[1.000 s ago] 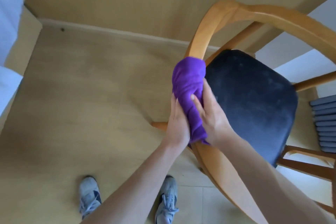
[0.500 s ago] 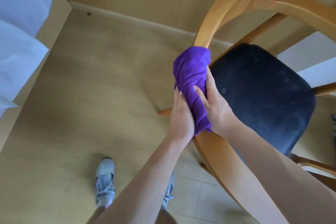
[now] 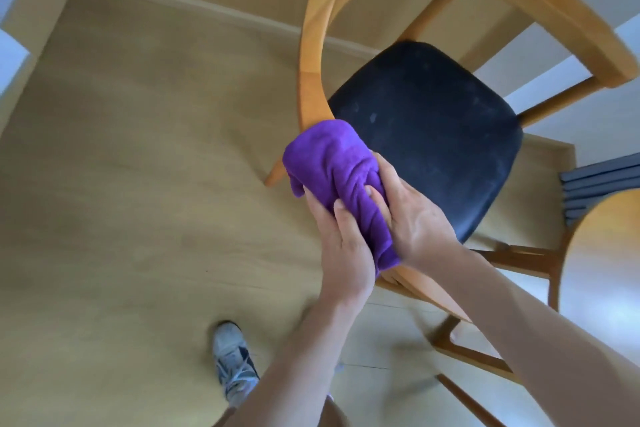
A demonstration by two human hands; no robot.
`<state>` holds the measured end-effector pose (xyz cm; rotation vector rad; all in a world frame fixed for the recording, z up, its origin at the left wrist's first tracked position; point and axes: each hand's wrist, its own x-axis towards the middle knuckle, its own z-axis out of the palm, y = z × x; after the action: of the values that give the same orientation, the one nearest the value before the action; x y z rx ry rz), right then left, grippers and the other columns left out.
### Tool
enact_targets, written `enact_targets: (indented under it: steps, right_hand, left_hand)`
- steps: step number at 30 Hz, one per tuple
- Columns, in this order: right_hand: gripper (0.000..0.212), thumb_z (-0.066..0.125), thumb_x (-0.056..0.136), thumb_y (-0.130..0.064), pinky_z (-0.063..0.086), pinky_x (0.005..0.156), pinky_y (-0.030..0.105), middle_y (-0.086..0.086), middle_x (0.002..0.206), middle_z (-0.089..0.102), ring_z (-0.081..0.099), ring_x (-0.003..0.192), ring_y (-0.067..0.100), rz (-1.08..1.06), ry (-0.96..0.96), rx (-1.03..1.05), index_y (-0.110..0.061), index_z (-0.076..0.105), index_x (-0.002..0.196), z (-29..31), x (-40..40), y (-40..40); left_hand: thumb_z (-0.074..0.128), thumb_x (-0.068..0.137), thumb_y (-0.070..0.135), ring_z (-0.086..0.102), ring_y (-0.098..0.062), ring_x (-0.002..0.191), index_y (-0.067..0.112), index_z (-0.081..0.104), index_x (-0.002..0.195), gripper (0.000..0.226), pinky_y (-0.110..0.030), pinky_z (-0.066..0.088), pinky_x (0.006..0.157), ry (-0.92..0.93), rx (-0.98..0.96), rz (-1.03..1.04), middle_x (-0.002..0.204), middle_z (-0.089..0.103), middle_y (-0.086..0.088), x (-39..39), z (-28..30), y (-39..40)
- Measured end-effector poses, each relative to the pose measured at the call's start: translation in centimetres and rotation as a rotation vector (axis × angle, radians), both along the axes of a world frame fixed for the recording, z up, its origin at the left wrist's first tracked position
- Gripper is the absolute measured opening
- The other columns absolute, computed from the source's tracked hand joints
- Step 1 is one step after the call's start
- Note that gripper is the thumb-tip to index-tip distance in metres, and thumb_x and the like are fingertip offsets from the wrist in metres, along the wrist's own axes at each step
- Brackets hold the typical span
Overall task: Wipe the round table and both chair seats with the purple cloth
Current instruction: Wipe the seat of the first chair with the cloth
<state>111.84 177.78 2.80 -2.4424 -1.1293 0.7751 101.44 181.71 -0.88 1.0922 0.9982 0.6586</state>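
Two hands on one cloth (image 3: 341, 163) — purple, bunched and wrapped over the wooden rail (image 3: 311, 55) of a chair, at the left edge of the dark seat (image 3: 433, 128). Left hand (image 3: 343, 243): fingers curled round the cloth from the left, thumb pressed into its folds. Right hand (image 3: 412, 215): gripping from the seat side, thumb on the fabric. Round table (image 3: 602, 253) — edge only, at far right. One shoe (image 3: 233, 360) on the tan floor (image 3: 138, 166).
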Motion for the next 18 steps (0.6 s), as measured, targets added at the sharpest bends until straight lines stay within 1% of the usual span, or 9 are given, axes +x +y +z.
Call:
enact_targets:
  steps: [3,4,6,8,9,11,13,15,18]
  right_hand:
    - [0.05,0.021,0.1,-0.067,0.049,0.087,0.04,-0.012,0.131,0.065,0.064,0.111,0.021,0.008,-0.034,-0.051,-0.053,0.022,0.148,0.2,0.0,-3.5]
    - [0.05,0.018,0.098,-0.069,0.051,0.085,0.042,-0.011,0.124,0.068,0.066,0.107,0.023,0.007,-0.052,-0.06,-0.053,0.026,0.145,0.3,0.2,-4.8]
    - [0.051,0.012,0.096,-0.07,0.053,0.078,0.043,-0.009,0.107,0.071,0.068,0.095,0.026,0.02,-0.082,-0.077,-0.048,0.035,0.136,0.6,0.6,-7.5]
    - [0.056,0.007,0.095,-0.072,0.054,0.072,0.044,-0.009,0.091,0.07,0.067,0.085,0.027,0.037,-0.099,-0.111,-0.042,0.044,0.124,0.7,1.2,-10.2]
    - [0.059,0.005,0.094,-0.073,0.053,0.071,0.044,-0.009,0.086,0.068,0.067,0.082,0.027,0.039,-0.11,-0.13,-0.039,0.046,0.119,0.8,1.6,-11.5]
    - [0.066,0.002,0.092,-0.075,0.053,0.07,0.044,-0.009,0.08,0.065,0.065,0.077,0.027,0.043,-0.114,-0.153,-0.035,0.05,0.114,0.7,2.2,-13.7]
    - [0.069,0.002,0.092,-0.074,0.053,0.071,0.045,-0.008,0.079,0.064,0.065,0.076,0.025,0.023,-0.091,-0.142,-0.031,0.052,0.112,0.6,2.7,-15.5]
    - [0.066,0.007,0.094,-0.071,0.052,0.072,0.044,-0.007,0.08,0.063,0.063,0.076,0.023,-0.005,-0.051,-0.095,-0.028,0.055,0.109,0.3,2.9,-17.2]
    - [0.053,0.016,0.099,-0.064,0.048,0.072,0.041,-0.009,0.085,0.063,0.063,0.08,0.02,-0.082,-0.007,-0.024,-0.028,0.053,0.109,-0.2,2.8,-19.8]
  left_hand:
    - [0.026,0.11,0.027,0.012,0.005,0.153,0.023,-0.001,0.164,0.061,-0.025,0.015,0.126,0.017,-0.001,-0.007,0.171,0.005,0.011,-0.3,0.1,-3.1]
    - [0.027,0.11,0.027,0.011,0.004,0.153,0.025,-0.003,0.164,0.062,-0.027,0.015,0.127,0.036,0.005,-0.01,0.171,0.003,0.011,-0.4,0.1,-4.2]
    - [0.029,0.11,0.03,0.011,0.011,0.151,0.029,-0.007,0.163,0.063,-0.022,0.016,0.125,0.083,0.038,-0.02,0.169,-0.001,0.019,-0.5,0.4,-6.0]
    - [0.032,0.111,0.031,0.014,0.015,0.148,0.03,-0.006,0.163,0.064,-0.019,0.02,0.122,0.124,0.079,-0.018,0.164,0.001,0.029,-0.7,0.4,-7.3]
    - [0.033,0.111,0.032,0.016,0.012,0.149,0.03,-0.005,0.163,0.064,-0.023,0.022,0.123,0.144,0.11,-0.021,0.165,0.003,0.028,-0.8,0.4,-7.9]
    - [0.035,0.109,0.037,0.02,-0.002,0.153,0.03,-0.003,0.163,0.067,-0.038,0.027,0.125,0.208,0.171,-0.04,0.17,0.007,0.013,-1.1,0.4,-9.1]
    - [0.038,0.105,0.045,0.018,-0.016,0.156,0.025,0.003,0.164,0.071,-0.048,0.027,0.124,0.4,0.323,-0.06,0.172,0.009,-0.001,-1.5,0.5,-10.3]
    - [0.041,0.102,0.049,0.014,-0.026,0.157,0.018,0.014,0.163,0.074,-0.051,0.022,0.125,0.623,0.547,-0.099,0.171,0.009,-0.009,-2.1,0.3,-11.2]
    - [0.046,0.101,0.043,0.015,-0.034,0.156,0.01,0.032,0.159,0.068,-0.05,0.016,0.126,0.745,0.855,-0.195,0.169,0.016,-0.017,-2.0,0.2,-11.3]
